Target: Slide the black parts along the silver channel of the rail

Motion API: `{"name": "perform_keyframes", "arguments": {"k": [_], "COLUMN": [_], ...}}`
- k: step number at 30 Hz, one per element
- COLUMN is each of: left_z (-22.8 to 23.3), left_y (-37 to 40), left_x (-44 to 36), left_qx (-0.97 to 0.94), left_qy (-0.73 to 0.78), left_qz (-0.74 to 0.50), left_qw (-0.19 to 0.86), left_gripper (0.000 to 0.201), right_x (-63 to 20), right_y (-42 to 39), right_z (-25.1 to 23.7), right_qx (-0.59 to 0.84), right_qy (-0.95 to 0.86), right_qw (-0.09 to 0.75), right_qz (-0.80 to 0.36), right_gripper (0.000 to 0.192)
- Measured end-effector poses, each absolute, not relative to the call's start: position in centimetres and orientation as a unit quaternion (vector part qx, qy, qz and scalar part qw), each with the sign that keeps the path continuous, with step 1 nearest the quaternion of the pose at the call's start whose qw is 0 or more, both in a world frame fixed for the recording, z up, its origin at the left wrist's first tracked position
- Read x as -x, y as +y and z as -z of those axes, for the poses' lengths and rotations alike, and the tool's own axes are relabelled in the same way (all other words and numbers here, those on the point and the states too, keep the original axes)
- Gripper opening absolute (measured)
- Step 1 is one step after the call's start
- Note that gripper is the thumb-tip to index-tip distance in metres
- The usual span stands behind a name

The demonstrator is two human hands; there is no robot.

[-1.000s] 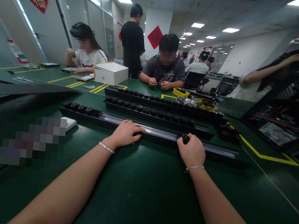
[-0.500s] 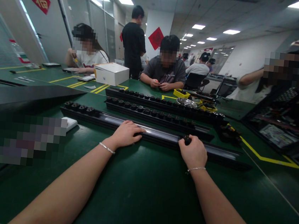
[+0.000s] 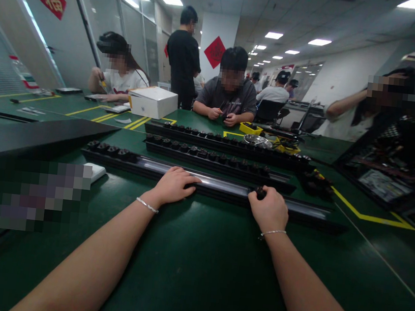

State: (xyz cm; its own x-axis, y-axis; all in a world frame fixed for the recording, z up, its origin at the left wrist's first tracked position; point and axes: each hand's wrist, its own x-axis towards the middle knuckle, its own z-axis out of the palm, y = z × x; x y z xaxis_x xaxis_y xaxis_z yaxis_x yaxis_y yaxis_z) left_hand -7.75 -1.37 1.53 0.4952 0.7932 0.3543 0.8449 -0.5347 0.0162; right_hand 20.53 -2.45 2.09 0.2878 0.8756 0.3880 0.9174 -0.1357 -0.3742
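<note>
While my left hand (image 3: 175, 186) rests loosely spread on a long black shiny-topped rail (image 3: 222, 185), from afar I see my right hand (image 3: 270, 209) pinched around a small black knobby piece (image 3: 261, 194) at the rail's right half. Four black round-topped parts (image 3: 112, 150) sit near its left end

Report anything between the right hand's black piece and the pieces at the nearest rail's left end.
The left hand rests on the rail, between the black piece at the right hand and the end pieces; nothing else visible intervenes.
</note>
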Motion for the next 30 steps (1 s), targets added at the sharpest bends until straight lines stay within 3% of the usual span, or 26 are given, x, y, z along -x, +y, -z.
{"name": "perform_keyframes", "arguments": {"k": [30], "left_z": [-1.25], "left_y": [-1.21], "left_x": [7.92], "left_qx": [0.862], "left_qy": [-0.47], "left_qz": [0.175], "left_qw": [0.072], "left_gripper": [0.026], "right_x": [-21.25], "right_y": [-2.44], "right_z": [-2.22], "right_qx": [0.754], "right_qy": [-0.59], "right_qw": [0.288], "right_qz": [0.038], "right_gripper": [0.043]}}
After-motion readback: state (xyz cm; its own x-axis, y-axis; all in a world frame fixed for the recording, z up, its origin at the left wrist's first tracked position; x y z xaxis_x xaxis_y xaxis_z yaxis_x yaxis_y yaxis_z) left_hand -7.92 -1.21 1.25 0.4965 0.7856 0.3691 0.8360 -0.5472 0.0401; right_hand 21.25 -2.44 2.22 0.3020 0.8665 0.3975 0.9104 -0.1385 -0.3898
